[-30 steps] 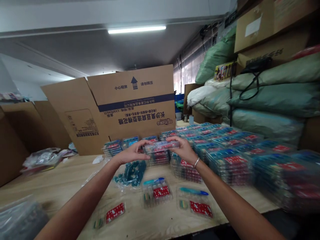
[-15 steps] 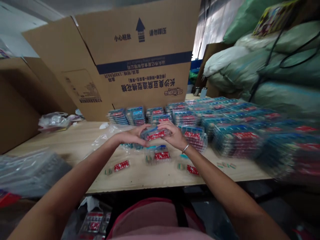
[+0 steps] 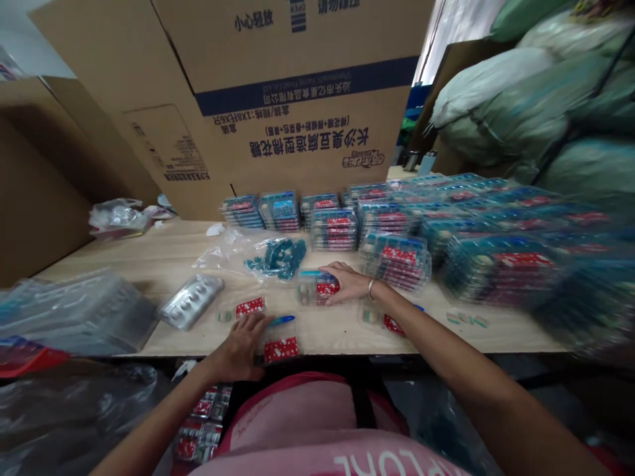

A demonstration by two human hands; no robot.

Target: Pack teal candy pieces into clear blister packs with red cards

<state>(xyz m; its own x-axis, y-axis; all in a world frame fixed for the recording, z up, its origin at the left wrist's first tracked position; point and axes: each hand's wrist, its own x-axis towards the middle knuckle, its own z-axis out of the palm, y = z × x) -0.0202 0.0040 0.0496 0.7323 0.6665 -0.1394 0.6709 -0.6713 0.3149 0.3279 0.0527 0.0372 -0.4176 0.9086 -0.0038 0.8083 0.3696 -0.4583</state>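
At the table's front edge my left hand grips the left side of a clear plastic tray, which holds a red patterned sachet and a blue piece. Further back, the fingers and thumb of my right hand close around the right end of another filled clear tray. A third tray with a red sachet lies just beyond my left hand. Under my right forearm is one more tray, partly covered by the arm. A plastic bag of teal pieces lies open behind the trays.
Stacks of filled trays crowd the right side and back. On the left are stacked clear plastic trays and an empty-looking clear tray. Small striped pieces lie at right. A large cardboard box stands behind.
My hands were together over the middle, holding a tray in the air. Now they are apart: the left has come down to the front edge, the right sits on a middle tray. The view has tilted down.
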